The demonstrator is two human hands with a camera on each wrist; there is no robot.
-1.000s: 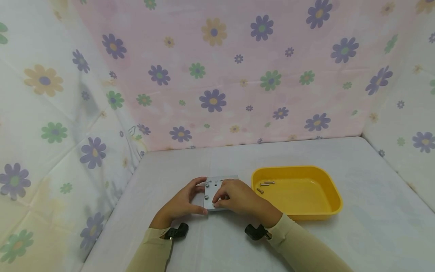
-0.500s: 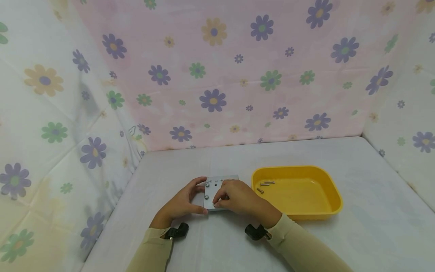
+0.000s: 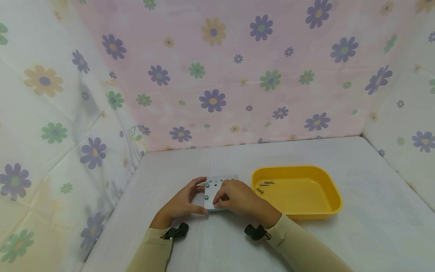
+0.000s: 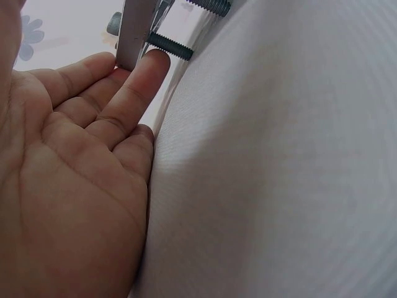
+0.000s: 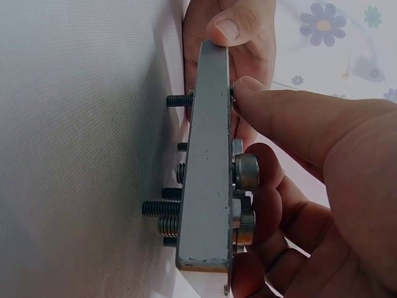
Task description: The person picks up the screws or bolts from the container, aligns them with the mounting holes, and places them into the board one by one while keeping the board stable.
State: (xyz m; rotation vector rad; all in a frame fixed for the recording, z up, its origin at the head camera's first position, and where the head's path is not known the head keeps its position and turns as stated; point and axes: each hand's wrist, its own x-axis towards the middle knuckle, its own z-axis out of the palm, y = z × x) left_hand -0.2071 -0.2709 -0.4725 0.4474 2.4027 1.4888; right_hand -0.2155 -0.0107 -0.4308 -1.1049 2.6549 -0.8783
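Observation:
A silvery metal plate (image 3: 217, 191) lies flat between both hands. My left hand (image 3: 181, 200) grips its left edge, thumb at the near corner and fingertips at the far one. With thumb and forefinger, my right hand (image 3: 239, 196) pinches a screw at the near left corner; its head is mostly hidden by the fingers. Edge-on in the right wrist view, the plate (image 5: 208, 155) has several socket head bolts (image 5: 247, 171) on top and threaded shanks (image 5: 162, 208) sticking out underneath. In the left wrist view one fingertip rests beside a threaded shank (image 4: 170, 46) under the plate.
Right of the plate stands a yellow tray (image 3: 299, 216), close to the right forearm, with several loose screws (image 3: 266, 184) in its left part. The white-covered table (image 3: 374, 211) is walled by flowered cloth (image 3: 238, 75) behind and at both sides.

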